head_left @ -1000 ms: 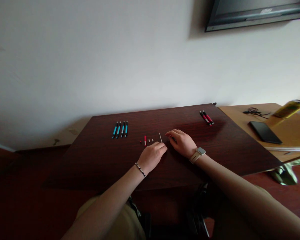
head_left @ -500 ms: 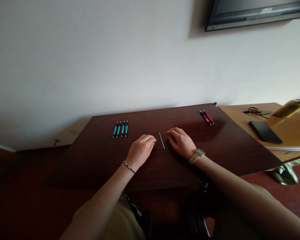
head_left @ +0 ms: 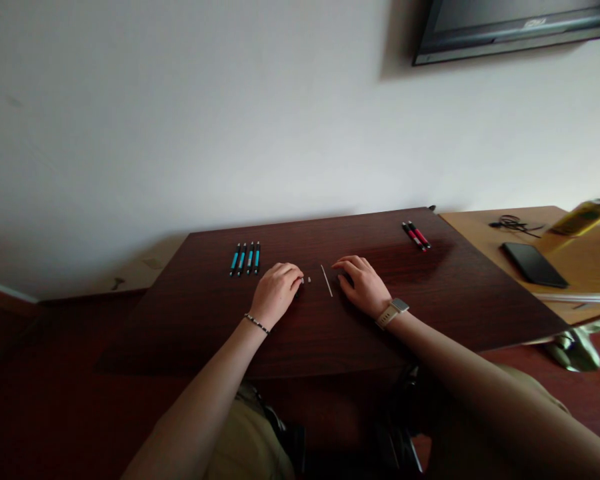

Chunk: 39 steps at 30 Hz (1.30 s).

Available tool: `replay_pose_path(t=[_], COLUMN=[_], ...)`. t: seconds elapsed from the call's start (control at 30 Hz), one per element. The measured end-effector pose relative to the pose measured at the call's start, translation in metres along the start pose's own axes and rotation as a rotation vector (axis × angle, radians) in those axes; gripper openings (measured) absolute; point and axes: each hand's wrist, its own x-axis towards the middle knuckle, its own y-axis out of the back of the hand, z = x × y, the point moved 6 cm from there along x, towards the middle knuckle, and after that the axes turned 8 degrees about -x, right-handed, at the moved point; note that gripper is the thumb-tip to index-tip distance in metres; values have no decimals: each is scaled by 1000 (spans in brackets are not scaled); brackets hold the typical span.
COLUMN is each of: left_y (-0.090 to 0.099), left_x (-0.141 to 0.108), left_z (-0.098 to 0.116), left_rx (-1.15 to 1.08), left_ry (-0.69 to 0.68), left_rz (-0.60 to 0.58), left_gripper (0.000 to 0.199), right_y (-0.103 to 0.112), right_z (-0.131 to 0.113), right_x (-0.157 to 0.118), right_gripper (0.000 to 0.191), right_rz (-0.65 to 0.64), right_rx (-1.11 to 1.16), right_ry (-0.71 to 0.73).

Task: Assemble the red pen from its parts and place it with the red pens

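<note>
One thin white rod (head_left: 327, 281), centre of frame, between your hands | your left hand (head_left: 275, 289): fingertips at small pale pieces (head_left: 309, 280), grip can't be told | your right hand (head_left: 364, 287): thumb and fingers spread

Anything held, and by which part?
Cannot tell: the bare left hand hides any grip, beside two small whitish pieces. The bare right hand, near the slender white rod, shows nothing held.

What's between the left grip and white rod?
Head view: one small pale piece on the table, plus another right by the left grip; touching or not is unclear.
</note>
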Motion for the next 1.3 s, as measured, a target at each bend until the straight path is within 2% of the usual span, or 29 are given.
replay_pose_path(t=[0.37, 0.73, 1.3], left_y=[-9, 4, -6], left_x=[7, 12, 18], left_z=[-6, 5, 11], left_rx=[16, -17, 7], left_ry=[11, 3, -19], left_rz=[-11, 62, 24], left_gripper=[10, 10, 9], right_y=[0, -1, -5], right_z=[-1, -2, -2], right_x=[0, 0, 0], right_gripper=[31, 30, 30], right_rz=[18, 10, -3], right_rx=[22, 27, 34], right_ry=[4, 6, 16])
